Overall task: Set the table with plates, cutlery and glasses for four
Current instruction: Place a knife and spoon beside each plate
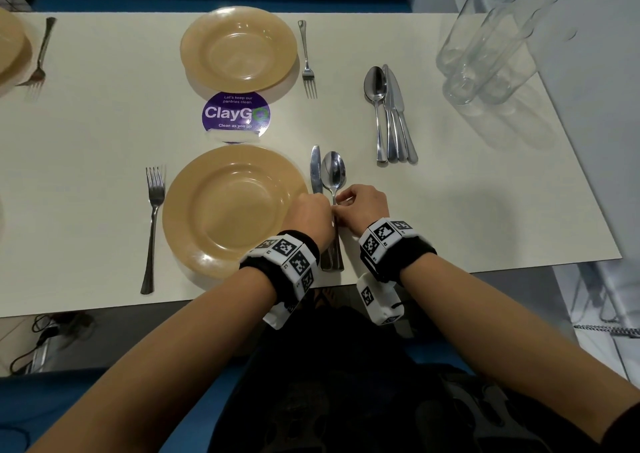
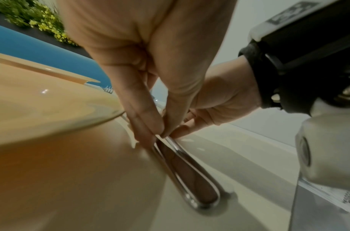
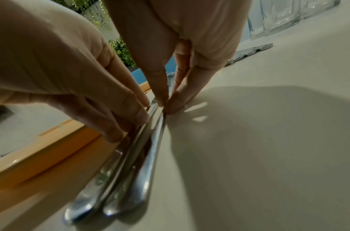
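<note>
A tan plate (image 1: pixel 235 210) lies at the near edge with a fork (image 1: pixel 152 227) to its left. To its right lie a knife (image 1: pixel 315 172) and a spoon (image 1: pixel 333 172), side by side and touching. My left hand (image 1: pixel 320 212) pinches the knife handle (image 2: pixel 166 165) between thumb and fingers. My right hand (image 1: pixel 343 206) pinches the spoon handle (image 3: pixel 150 156) just beside it. Both handles rest flat on the table. Across from it is a second tan plate (image 1: pixel 239 49) with a fork (image 1: pixel 306 61) at its side.
Spare spoons and knives (image 1: pixel 391 116) lie bundled to the right, and several tall glasses (image 1: pixel 485 44) stand at the far right corner. A purple sticker (image 1: pixel 236 113) sits between the plates. Another plate (image 1: pixel 10 50) and fork (image 1: pixel 40 54) are at the far left.
</note>
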A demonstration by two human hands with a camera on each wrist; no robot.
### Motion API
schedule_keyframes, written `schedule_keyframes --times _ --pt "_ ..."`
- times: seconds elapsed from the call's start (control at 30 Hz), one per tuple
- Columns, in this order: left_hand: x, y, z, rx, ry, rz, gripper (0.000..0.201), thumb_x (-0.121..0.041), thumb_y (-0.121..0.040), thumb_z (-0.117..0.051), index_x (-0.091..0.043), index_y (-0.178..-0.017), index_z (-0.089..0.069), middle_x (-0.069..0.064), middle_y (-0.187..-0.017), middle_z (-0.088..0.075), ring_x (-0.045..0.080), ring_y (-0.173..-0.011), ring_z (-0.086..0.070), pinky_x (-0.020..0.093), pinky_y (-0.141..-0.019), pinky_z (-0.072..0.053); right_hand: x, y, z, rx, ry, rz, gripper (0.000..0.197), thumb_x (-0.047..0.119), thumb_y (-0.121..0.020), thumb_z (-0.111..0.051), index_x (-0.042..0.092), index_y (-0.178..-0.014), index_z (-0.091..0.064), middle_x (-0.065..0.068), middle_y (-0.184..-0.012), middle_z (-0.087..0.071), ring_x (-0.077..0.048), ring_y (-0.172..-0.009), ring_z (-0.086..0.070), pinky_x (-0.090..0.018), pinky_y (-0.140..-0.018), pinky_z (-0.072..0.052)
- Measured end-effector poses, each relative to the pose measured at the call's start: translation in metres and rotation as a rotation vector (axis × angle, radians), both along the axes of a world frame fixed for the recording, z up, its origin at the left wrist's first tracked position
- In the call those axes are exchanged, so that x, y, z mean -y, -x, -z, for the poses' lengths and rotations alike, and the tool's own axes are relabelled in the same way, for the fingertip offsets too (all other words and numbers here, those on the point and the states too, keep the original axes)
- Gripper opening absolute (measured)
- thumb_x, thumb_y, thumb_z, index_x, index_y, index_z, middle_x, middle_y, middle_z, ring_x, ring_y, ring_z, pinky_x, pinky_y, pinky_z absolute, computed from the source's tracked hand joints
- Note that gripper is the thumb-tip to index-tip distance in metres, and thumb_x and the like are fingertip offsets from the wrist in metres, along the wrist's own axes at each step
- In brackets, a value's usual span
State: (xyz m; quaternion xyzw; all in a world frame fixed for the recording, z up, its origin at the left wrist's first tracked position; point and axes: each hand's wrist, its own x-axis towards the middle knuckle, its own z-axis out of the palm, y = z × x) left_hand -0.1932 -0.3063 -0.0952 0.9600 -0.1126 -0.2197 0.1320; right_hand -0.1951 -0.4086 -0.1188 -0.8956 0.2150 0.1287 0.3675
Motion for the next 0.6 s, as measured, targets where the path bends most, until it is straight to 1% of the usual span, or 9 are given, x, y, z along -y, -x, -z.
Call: schedule_keyframes --times 0.1,0.17,0.23,0.3,0.4,0.47,0.53,0.57,0.6 --pt "0.0 -0.009 0.0 0.012 0.0 -0.012 0.011 -0.01 -0.09 -0.056 -0.002 -0.095 -0.061 0.015 -0.102 -0.063 0.027 -0.096 -0.06 0.03 -0.072 -0.046 0.004 -0.005 0.003 0.001 -0.026 0.014 0.02 0.02 -0.078 -0.07 0.011 -0.095 -0.07 -0.007 -0.098 -0.071 -0.022 -0.094 -0.066 -0.032 -0.09 -0.051" --pt "0.0 -0.018 -0.001 0.015 0.014 -0.034 0.014 -0.013 -0.087 -0.059 -0.004 -0.098 -0.06 0.014 -0.102 -0.062 0.027 -0.096 -0.061 0.032 -0.073 -0.047 0.008 -0.01 0.003 0.015 -0.065 0.052 0.02 0.022 -0.077 -0.071 0.011 -0.094 -0.069 -0.009 -0.094 -0.072 -0.025 -0.09 -0.068 -0.039 -0.089 -0.054" --pt "0.002 -0.03 -0.002 0.037 0.039 -0.037 0.027 -0.018 -0.085 -0.062 -0.005 -0.108 -0.06 0.013 -0.108 -0.064 0.026 -0.096 -0.062 0.031 -0.072 -0.047 0.016 -0.017 0.0 0.039 -0.09 0.087 0.021 0.023 -0.078 -0.071 0.011 -0.094 -0.068 -0.01 -0.09 -0.072 -0.026 -0.086 -0.07 -0.041 -0.086 -0.055" --pt "0.007 -0.045 -0.008 0.061 0.121 -0.024 0.036 -0.021 -0.084 -0.064 -0.011 -0.118 -0.06 0.01 -0.117 -0.065 0.024 -0.105 -0.061 0.031 -0.08 -0.048 0.027 -0.028 -0.006 0.057 -0.096 0.118 0.02 0.021 -0.08 -0.07 0.01 -0.096 -0.067 -0.011 -0.087 -0.072 -0.024 -0.08 -0.071 -0.039 -0.085 -0.056" --pt "0.024 -0.072 -0.02 0.03 0.298 -0.074 0.041 -0.02 -0.084 -0.062 -0.015 -0.124 -0.055 0.006 -0.115 -0.065 0.023 -0.111 -0.058 0.031 -0.092 -0.048 0.054 -0.051 -0.016 0.091 -0.051 0.181 0.018 0.02 -0.081 -0.068 0.012 -0.097 -0.067 -0.009 -0.093 -0.072 -0.023 -0.082 -0.07 -0.036 -0.086 -0.056" --pt "0.044 -0.093 -0.027 -0.004 0.345 -0.107 0.042 -0.021 -0.086 -0.062 -0.015 -0.126 -0.052 0.007 -0.117 -0.063 0.023 -0.109 -0.058 0.032 -0.092 -0.048 0.075 -0.069 -0.022 0.107 0.02 0.235 0.019 0.019 -0.081 -0.066 0.014 -0.099 -0.068 -0.007 -0.097 -0.071 -0.02 -0.085 -0.068 -0.027 -0.082 -0.055" --pt "0.067 -0.112 -0.03 -0.032 0.351 -0.103 0.04 -0.022 -0.088 -0.061 -0.012 -0.125 -0.051 0.008 -0.118 -0.061 0.023 -0.108 -0.058 0.031 -0.09 -0.049 0.096 -0.087 -0.028 0.098 0.072 0.288 0.021 0.018 -0.083 -0.062 0.014 -0.103 -0.068 -0.005 -0.098 -0.069 -0.015 -0.078 -0.064 -0.015 -0.07 -0.048" --pt "0.079 -0.122 -0.029 -0.043 0.329 -0.093 0.039 -0.022 -0.089 -0.06 -0.01 -0.125 -0.05 0.008 -0.119 -0.06 0.024 -0.109 -0.057 0.03 -0.089 -0.048 0.104 -0.094 -0.031 0.085 0.096 0.305 0.023 0.018 -0.084 -0.061 0.014 -0.106 -0.068 -0.006 -0.101 -0.069 -0.016 -0.08 -0.064 -0.014 -0.069 -0.043" --pt "0.09 -0.13 -0.027 -0.055 0.293 -0.084 0.039 -0.022 -0.089 -0.06 -0.008 -0.125 -0.049 0.01 -0.12 -0.059 0.025 -0.11 -0.057 0.03 -0.086 -0.047 0.112 -0.102 -0.031 0.07 0.126 0.302 0.024 0.018 -0.085 -0.061 0.014 -0.108 -0.067 -0.007 -0.106 -0.069 -0.018 -0.089 -0.064 -0.015 -0.073 -0.041"
